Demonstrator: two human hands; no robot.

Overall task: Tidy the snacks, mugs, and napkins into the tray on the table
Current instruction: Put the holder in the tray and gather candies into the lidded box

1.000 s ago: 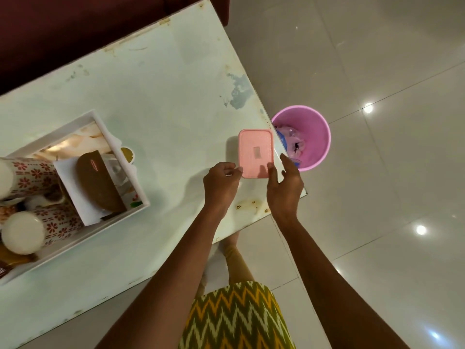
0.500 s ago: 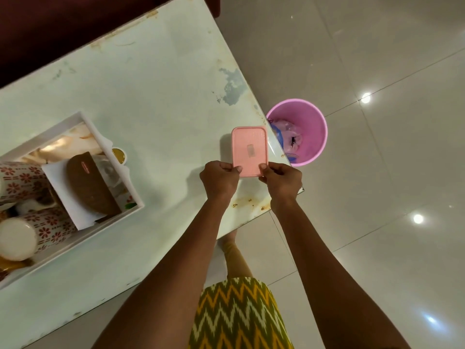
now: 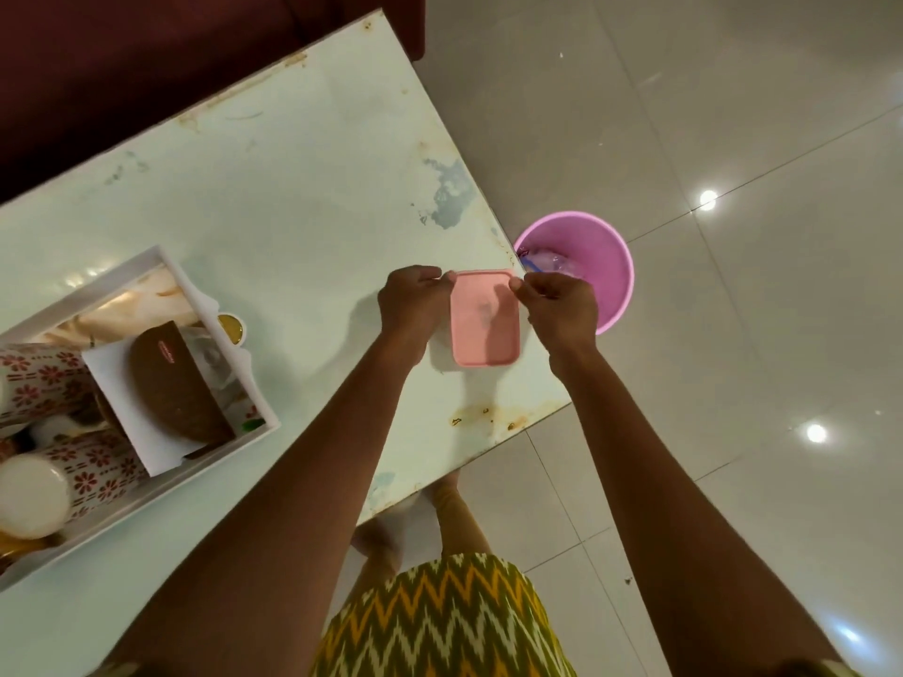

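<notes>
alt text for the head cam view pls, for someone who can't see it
Seen from above, a person's left hand and right hand grip the far corners of a pink lidded container near the corner of a pale table. A white tray with floral mugs sits left; a pink bin stands on the floor beyond.

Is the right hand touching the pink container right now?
Touching. The head view shows the right hand with its fingers pinching the far right corner of the pink container, with no gap between them.
</notes>
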